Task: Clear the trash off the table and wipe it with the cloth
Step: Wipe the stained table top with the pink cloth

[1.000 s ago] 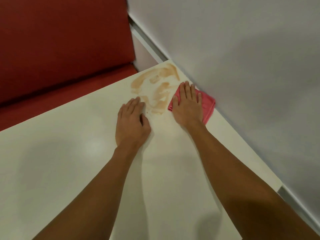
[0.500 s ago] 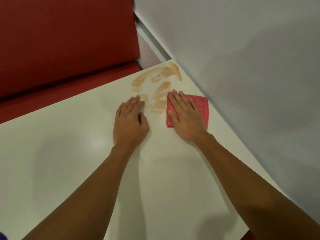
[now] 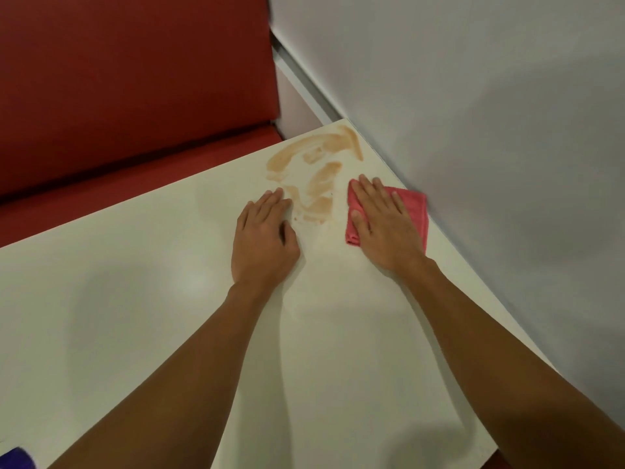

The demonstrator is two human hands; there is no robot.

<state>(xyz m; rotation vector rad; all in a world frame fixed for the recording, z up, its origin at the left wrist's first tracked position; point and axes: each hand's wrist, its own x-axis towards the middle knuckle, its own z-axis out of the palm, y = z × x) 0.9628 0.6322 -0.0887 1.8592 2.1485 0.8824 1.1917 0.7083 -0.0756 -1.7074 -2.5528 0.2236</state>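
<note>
The folded pink cloth [image 3: 414,208] has slid right, off the brown smeared stain [image 3: 314,184]
The left hand [image 3: 263,238] stays flat on the white worktop [image 3: 135,299], grip slack, fingers straight, holding nothing, fingertips at the stain's near edge; the right hand [image 3: 385,228], grip likewise open and flat, presses the cloth, now just clear of the stain, its far corner at the grey wall [image 3: 473,130]
</note>
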